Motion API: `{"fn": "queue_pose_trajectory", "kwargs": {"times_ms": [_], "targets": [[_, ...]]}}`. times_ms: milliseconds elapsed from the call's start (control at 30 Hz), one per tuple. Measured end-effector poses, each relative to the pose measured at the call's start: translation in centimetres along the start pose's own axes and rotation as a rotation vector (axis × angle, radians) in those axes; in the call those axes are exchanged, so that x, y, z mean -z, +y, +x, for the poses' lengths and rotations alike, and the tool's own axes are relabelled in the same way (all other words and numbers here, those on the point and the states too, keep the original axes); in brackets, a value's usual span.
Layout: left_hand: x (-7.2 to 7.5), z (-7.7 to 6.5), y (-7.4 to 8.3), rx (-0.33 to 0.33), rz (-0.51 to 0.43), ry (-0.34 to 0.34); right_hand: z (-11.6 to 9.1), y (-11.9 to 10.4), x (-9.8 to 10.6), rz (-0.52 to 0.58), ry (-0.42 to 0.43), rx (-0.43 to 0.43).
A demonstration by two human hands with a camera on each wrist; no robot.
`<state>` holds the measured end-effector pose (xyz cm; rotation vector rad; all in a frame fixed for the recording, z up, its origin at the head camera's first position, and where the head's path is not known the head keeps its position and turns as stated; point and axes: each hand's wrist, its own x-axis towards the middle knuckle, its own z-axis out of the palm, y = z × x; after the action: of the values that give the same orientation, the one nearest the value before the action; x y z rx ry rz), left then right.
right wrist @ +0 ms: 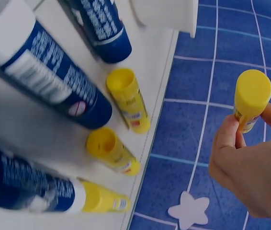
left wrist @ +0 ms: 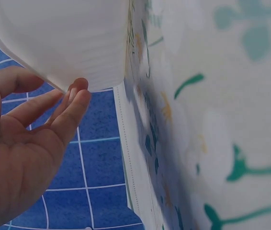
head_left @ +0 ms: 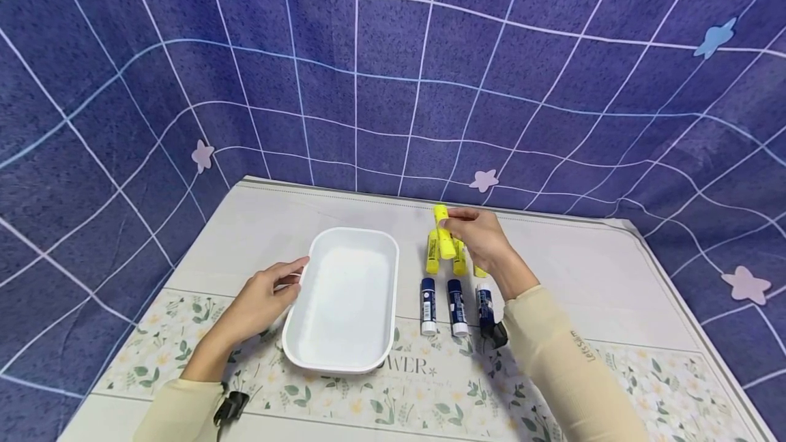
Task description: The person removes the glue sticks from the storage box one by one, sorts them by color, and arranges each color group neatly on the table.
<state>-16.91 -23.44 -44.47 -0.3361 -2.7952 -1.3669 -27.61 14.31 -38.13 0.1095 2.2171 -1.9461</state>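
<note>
My right hand (head_left: pixel 485 236) pinches a yellow glue stick (head_left: pixel 445 243) between thumb and fingers, raised above the table. In the right wrist view, this glue stick (right wrist: pixel 253 90) points its round end toward the camera. Below it lie more yellow glue sticks (head_left: pixel 432 254), partly hidden by the hand in the head view. A row of 3 blue glue sticks with white ends (head_left: pixel 428 307) lies nearer. My left hand (head_left: pixel 260 299) touches the left side of a white rectangular tray (head_left: pixel 340 367), its fingertips against the outer wall in the left wrist view. Nothing lies inside the tray.
The table (head_left: pixel 270 217) has a white and floral cover printed with lettering. Behind it hangs a blue cloth (head_left: pixel 381 101) with white grid lines and stars. Black wrist cameras (head_left: pixel 230 408) are strapped to both wrists.
</note>
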Motion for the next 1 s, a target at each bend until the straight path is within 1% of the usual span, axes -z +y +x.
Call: {"fn": "queue_pose_trajectory", "kwargs": {"times_ms": [300,567,767,1000], "targets": [[0.0,0.0,-0.1,-0.004,0.002,-0.003,0.5,0.0,2.6,-0.037,0.048,-0.017],[0.0,0.1,-0.1,-0.011,0.006,-0.004,0.8,0.5,4.5,-0.027,0.078,-0.031],[0.0,0.0,-0.1,-0.008,0.007,-0.004,1.0,0.9,5.8,-0.013,0.094,-0.009],[-0.1,0.0,-0.2,-0.010,0.001,-0.002,1.3,1.8,7.6,-0.030,0.124,-0.001]]}}
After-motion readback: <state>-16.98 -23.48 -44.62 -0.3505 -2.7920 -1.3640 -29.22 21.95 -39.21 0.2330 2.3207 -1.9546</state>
